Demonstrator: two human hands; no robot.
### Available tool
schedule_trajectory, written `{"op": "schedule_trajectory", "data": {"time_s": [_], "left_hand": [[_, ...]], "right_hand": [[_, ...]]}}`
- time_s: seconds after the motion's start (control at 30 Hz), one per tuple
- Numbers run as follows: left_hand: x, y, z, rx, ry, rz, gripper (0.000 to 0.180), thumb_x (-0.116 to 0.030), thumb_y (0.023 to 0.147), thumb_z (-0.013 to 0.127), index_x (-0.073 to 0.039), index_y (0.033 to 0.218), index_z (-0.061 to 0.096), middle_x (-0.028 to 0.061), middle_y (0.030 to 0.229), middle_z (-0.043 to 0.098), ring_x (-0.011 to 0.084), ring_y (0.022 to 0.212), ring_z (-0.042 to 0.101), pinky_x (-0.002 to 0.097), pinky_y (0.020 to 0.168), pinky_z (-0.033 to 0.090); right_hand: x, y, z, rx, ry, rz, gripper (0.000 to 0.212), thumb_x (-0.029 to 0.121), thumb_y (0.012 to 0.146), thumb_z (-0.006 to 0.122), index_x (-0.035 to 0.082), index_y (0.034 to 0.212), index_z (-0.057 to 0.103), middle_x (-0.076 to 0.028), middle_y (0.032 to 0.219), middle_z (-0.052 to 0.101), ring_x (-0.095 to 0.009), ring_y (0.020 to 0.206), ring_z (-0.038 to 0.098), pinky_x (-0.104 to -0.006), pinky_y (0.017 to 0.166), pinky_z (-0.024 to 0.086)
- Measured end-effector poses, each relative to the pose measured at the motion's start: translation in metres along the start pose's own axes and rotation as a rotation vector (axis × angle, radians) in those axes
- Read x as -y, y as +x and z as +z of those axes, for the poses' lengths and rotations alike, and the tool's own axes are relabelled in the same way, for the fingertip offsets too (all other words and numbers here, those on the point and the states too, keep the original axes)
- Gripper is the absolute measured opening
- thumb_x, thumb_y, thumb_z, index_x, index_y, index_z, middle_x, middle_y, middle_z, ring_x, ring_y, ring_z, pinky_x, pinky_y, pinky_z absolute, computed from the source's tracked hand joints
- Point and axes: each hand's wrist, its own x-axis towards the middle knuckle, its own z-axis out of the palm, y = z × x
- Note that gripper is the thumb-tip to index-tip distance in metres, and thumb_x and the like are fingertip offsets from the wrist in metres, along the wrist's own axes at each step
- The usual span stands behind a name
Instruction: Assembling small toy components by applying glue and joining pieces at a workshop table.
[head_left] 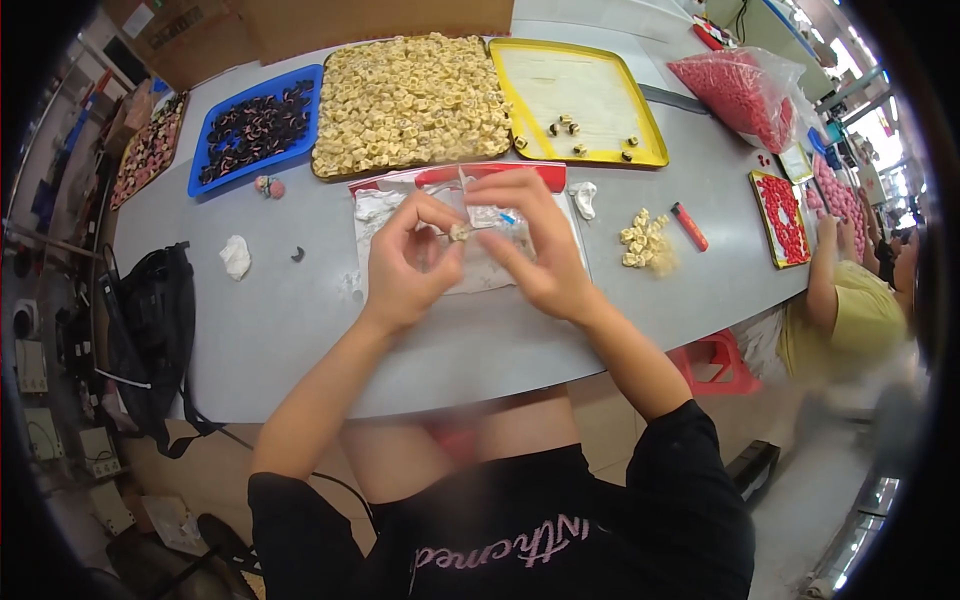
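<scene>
My left hand (408, 265) pinches a small cream-coloured moulded piece (459, 233) between thumb and fingertips, above a white work sheet. My right hand (535, 245) is close beside it, fingers curved and apart from the thumb, somewhat blurred. A thin pale pointed sliver (463, 182) shows by the right fingertips; whether they touch it is unclear. Under both hands lies the white sheet (455, 284), with a red roll (540, 175) along its far edge and a white lump (375, 207) on its left. Something small and blue (508, 217) shows between the right fingers.
Behind stand a blue tray (198, 172) of dark curved pieces, a tray heaped with cream pieces (410, 100) and a yellow tray (655, 140) holding several pieces. Cream pieces (640, 240) and a red lighter (690, 227) lie right; a black bag (150, 330) left. A co-worker (845, 310) sits right.
</scene>
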Motion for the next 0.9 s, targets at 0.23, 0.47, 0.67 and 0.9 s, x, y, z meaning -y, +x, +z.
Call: {"op": "schedule_trajectory", "data": {"time_s": [0.23, 0.47, 0.67, 0.9], "left_hand": [[-0.01, 0.008, 0.012, -0.176, 0.693, 0.698, 0.037, 0.001, 0.054, 0.074, -0.01, 0.087, 0.061, 0.0033, 0.092, 0.064, 0.0208, 0.08, 0.056, 0.0302, 0.069, 0.045], [-0.011, 0.008, 0.01, -0.164, 0.7, 0.74, 0.04, 0.003, 0.054, 0.073, -0.011, 0.091, 0.065, 0.0019, 0.093, 0.065, 0.0194, 0.079, 0.056, 0.0292, 0.069, 0.045], [-0.011, 0.009, 0.011, -0.14, 0.722, 0.82, 0.045, 0.005, 0.054, 0.074, -0.009, 0.095, 0.063, 0.0021, 0.094, 0.065, 0.0192, 0.079, 0.057, 0.0284, 0.066, 0.047], [-0.009, 0.0, 0.018, -0.147, 0.345, 0.663, 0.057, 0.01, 0.066, 0.069, -0.004, 0.112, 0.04, 0.0122, 0.097, 0.062, 0.0179, 0.079, 0.058, 0.0253, 0.061, 0.048]], "right_hand": [[-0.005, -0.007, -0.006, 0.194, 0.512, 0.351, 0.02, 0.017, 0.091, 0.055, 0.001, 0.103, 0.058, -0.009, 0.101, 0.055, -0.018, 0.097, 0.052, -0.0311, 0.086, 0.041], [-0.005, -0.006, -0.004, 0.209, 0.743, 0.45, 0.018, 0.012, 0.093, 0.055, -0.001, 0.105, 0.056, -0.005, 0.102, 0.052, -0.014, 0.094, 0.055, -0.0298, 0.083, 0.045], [-0.001, -0.004, -0.007, 0.206, 0.826, 0.451, 0.017, 0.009, 0.09, 0.058, 0.0, 0.104, 0.056, -0.004, 0.102, 0.052, -0.014, 0.095, 0.055, -0.0296, 0.083, 0.046], [-0.002, -0.006, -0.009, 0.183, 0.81, 0.44, 0.02, 0.015, 0.088, 0.061, 0.001, 0.103, 0.057, -0.006, 0.106, 0.053, -0.014, 0.099, 0.051, -0.0291, 0.085, 0.043]]}}
